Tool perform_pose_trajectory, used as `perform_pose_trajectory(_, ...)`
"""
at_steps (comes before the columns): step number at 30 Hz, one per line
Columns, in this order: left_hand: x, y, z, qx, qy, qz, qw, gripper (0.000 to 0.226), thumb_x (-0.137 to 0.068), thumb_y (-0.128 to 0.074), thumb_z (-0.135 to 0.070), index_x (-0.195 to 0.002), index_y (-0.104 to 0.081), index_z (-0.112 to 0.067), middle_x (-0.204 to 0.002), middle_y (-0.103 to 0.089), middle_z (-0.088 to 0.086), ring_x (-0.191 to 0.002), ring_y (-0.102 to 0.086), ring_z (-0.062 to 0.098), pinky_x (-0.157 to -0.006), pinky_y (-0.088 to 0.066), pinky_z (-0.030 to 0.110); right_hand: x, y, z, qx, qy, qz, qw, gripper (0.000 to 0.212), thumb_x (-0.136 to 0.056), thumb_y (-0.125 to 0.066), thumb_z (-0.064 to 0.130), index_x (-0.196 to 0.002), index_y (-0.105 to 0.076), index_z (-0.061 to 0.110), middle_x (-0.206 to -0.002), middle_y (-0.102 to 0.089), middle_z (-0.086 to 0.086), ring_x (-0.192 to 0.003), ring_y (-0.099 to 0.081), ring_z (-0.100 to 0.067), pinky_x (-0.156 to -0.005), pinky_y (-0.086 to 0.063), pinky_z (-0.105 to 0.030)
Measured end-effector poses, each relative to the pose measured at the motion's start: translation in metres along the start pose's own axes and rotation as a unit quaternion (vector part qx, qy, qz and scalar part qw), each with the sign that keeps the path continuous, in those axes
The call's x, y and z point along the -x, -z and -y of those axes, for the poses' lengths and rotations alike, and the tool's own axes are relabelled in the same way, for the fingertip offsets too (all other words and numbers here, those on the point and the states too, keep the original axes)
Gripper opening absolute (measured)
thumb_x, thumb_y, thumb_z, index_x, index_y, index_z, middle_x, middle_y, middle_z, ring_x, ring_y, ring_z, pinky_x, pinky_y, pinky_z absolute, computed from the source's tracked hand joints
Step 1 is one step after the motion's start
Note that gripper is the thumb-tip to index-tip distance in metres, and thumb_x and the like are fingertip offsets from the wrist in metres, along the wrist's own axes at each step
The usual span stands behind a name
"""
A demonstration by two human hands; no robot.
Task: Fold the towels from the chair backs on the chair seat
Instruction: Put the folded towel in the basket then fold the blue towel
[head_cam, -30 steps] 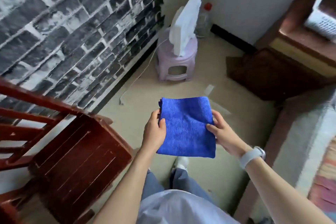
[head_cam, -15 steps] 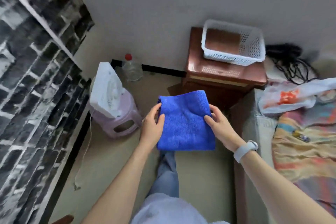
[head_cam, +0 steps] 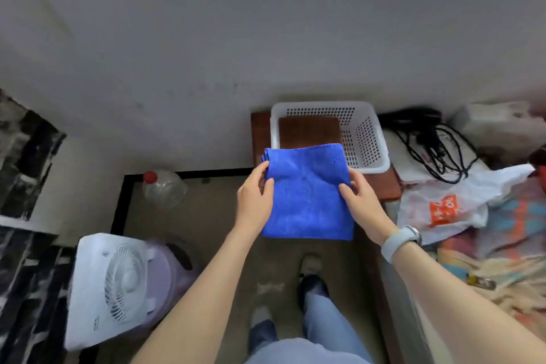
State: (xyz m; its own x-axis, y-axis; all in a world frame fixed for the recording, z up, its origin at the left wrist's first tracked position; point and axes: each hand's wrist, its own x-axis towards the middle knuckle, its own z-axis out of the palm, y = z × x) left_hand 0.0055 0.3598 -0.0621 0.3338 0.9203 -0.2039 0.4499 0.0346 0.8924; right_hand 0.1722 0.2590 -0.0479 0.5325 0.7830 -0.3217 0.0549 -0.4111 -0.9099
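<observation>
A folded blue towel (head_cam: 307, 192) hangs in the air in front of me, held between both hands. My left hand (head_cam: 254, 198) grips its left edge, thumb on the front face. My right hand (head_cam: 359, 201) grips its right edge the same way; a pale watch sits on that wrist. Just beyond the towel stands a white plastic basket (head_cam: 366, 139) on a brown wooden cabinet (head_cam: 260, 133). The towel covers the basket's near left corner. No chair shows in this view.
A white fan (head_cam: 109, 284) leans on a lilac stool (head_cam: 174, 263) at lower left, with a clear bottle (head_cam: 164, 189) behind it. At the right lie black cables (head_cam: 431, 142), a white plastic bag (head_cam: 449, 204) and a patterned bedcover (head_cam: 502, 248). My feet stand on the floor below.
My view has swung right, away from the wooden chair, to face the cabinet and basket. The towel stays held in both hands and is now nearer the basket.
</observation>
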Motion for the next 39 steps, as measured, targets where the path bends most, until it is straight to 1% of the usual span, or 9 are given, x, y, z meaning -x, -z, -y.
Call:
perform_pose_trajectory(7, -0.115, -0.07, -0.019, -0.015, 0.027, -0.032, 0.999, 0.038, -0.095, -0.043, -0.018, -0.132, -0.045, -0.024, -0.129, -0.055, 0.0, -0.114, -0.053, 0.019, -0.095, -0.046, 0.035, -0.133, 0.034, 0.002, -0.009, 0.0, 0.006, 1.0, 0.027, -0.096, -0.038, 0.009, -0.116, -0.042, 0.027, -0.108, -0.05, 0.015, -0.095, -0.051, 0.004, -0.071, -0.044, -0.01)
perform_pose_trajectory(12, -0.174, -0.109, -0.007, -0.018, 0.055, -0.062, 0.996, 0.039, -0.095, -0.043, -0.015, -0.134, -0.045, -0.019, -0.131, -0.055, 0.002, -0.117, -0.052, 0.017, -0.095, -0.04, 0.025, -0.207, 0.04, -0.02, -0.019, -0.021, 0.033, 0.999, 0.032, -0.097, -0.037, 0.012, -0.128, -0.04, 0.022, -0.111, -0.049, 0.015, -0.098, -0.051, 0.003, -0.069, -0.045, -0.006)
perform_pose_trajectory(18, -0.188, -0.128, 0.009, -0.096, 0.079, -0.061, 0.99, 0.045, -0.095, -0.04, -0.013, -0.14, -0.036, -0.018, -0.14, -0.045, 0.003, -0.126, -0.043, 0.018, -0.104, -0.037, 0.03, -0.242, 0.03, -0.058, 0.013, -0.075, 0.071, 0.995, 0.04, -0.096, -0.04, 0.013, -0.136, -0.036, 0.02, -0.127, -0.05, 0.003, -0.117, -0.051, -0.017, -0.093, -0.044, -0.029)
perform_pose_trajectory(21, -0.178, -0.138, 0.01, -0.25, -0.045, -0.074, 0.964, 0.046, -0.09, -0.047, -0.003, -0.136, -0.04, -0.009, -0.143, -0.04, 0.011, -0.133, -0.035, 0.027, -0.108, -0.033, 0.038, -0.239, 0.03, -0.066, 0.112, -0.04, 0.05, 0.992, 0.049, -0.094, -0.044, 0.016, -0.14, -0.03, 0.02, -0.138, -0.044, 0.002, -0.127, -0.043, -0.018, -0.106, -0.038, -0.036)
perform_pose_trajectory(25, -0.19, -0.155, 0.022, -0.419, -0.162, 0.019, 0.893, 0.043, -0.087, -0.042, -0.013, -0.128, -0.049, -0.003, -0.137, -0.048, 0.018, -0.131, -0.039, 0.037, -0.107, -0.026, 0.052, -0.234, 0.023, -0.067, 0.415, 0.169, -0.048, 0.892, 0.047, -0.085, -0.048, 0.006, -0.132, -0.042, 0.002, -0.128, -0.05, -0.022, -0.116, -0.05, -0.036, -0.097, -0.045, -0.048)
perform_pose_trajectory(28, -0.21, -0.161, 0.037, -0.494, -0.133, 0.067, 0.857, 0.052, -0.09, -0.028, -0.031, -0.133, -0.044, -0.007, -0.141, -0.043, 0.016, -0.132, -0.036, 0.036, -0.106, -0.025, 0.052, -0.244, 0.007, -0.076, 0.521, 0.256, 0.021, 0.814, 0.047, -0.085, -0.036, 0.016, -0.129, -0.047, 0.002, -0.133, -0.05, -0.023, -0.125, -0.046, -0.038, -0.105, -0.03, -0.055)
perform_pose_trajectory(31, -0.223, -0.164, 0.057, -0.495, -0.128, 0.069, 0.857, 0.056, -0.092, -0.025, -0.036, -0.142, -0.022, -0.011, -0.15, -0.025, 0.013, -0.138, -0.02, 0.033, -0.109, -0.016, 0.052, -0.26, -0.001, -0.09, 0.571, 0.197, 0.067, 0.794, 0.056, -0.087, -0.032, 0.032, -0.136, -0.038, 0.007, -0.143, -0.039, -0.021, -0.134, -0.036, -0.035, -0.11, -0.02, -0.051)
perform_pose_trajectory(36, -0.227, -0.172, 0.061, -0.463, -0.113, 0.068, 0.877, 0.06, -0.091, -0.026, -0.041, -0.144, -0.007, -0.018, -0.152, -0.005, 0.007, -0.14, 0.001, 0.028, -0.111, 0.002, 0.049, -0.267, 0.008, -0.11, 0.519, 0.129, 0.094, 0.839, 0.061, -0.09, -0.021, 0.046, -0.144, -0.001, 0.026, -0.152, 0.006, -0.003, -0.141, 0.007, -0.024, -0.112, 0.0, -0.043)
perform_pose_trajectory(39, -0.229, -0.173, 0.062, -0.461, -0.099, 0.078, 0.878, 0.061, -0.091, -0.021, -0.046, -0.143, 0.001, -0.023, -0.15, 0.008, 0.003, -0.14, 0.011, 0.025, -0.111, 0.009, 0.043, -0.269, 0.007, -0.111, 0.505, 0.109, 0.108, 0.849, 0.06, -0.088, -0.014, 0.049, -0.14, 0.011, 0.033, -0.148, 0.02, 0.005, -0.139, 0.02, -0.019, -0.112, 0.007, -0.041)
